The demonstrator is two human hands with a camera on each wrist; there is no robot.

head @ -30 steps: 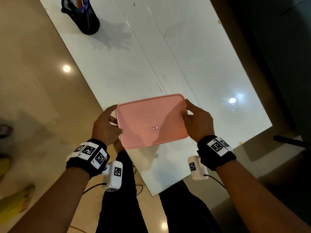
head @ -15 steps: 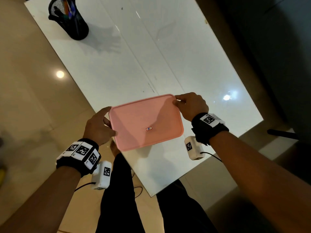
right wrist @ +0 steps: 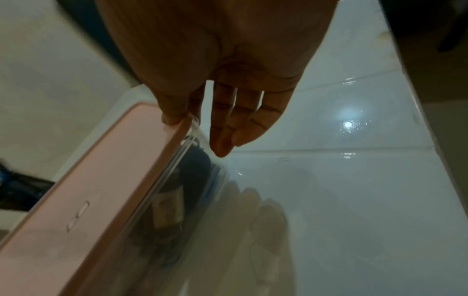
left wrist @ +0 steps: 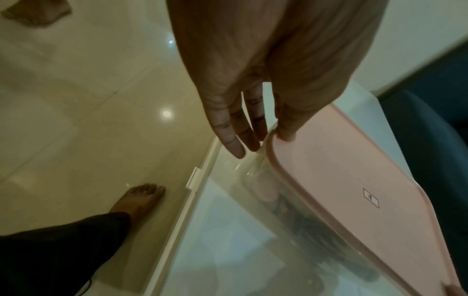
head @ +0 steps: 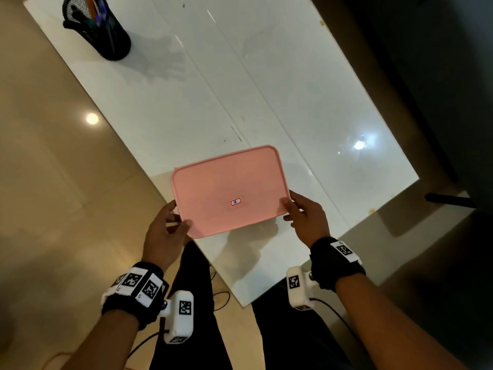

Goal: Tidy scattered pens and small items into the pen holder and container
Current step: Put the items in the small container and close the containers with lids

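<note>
A clear container with a pink lid [head: 229, 190] sits at the near edge of the white table [head: 293, 89]. My left hand [head: 177, 218] holds its near left corner, thumb on the lid [left wrist: 341, 190] and fingers [left wrist: 235, 144] down the clear wall. My right hand [head: 289, 209] holds the near right corner, with the thumb pressed on the lid's rim [right wrist: 88, 190] and the other fingers [right wrist: 222, 140] hanging beside the wall. Dark small items [right wrist: 195, 164] show through the wall. A black mesh pen holder [head: 106, 30] with several pens stands at the far left.
Tiled floor lies to the left of the table, with my bare foot [left wrist: 136, 202] close to the table edge. A dark bar [head: 448, 200] sticks out past the table's right corner. A cable [head: 221, 297] hangs between my legs.
My right hand has slid from the lid's far right corner to its near right corner. My left hand has shifted down to the near left corner. The container stays on the table.
</note>
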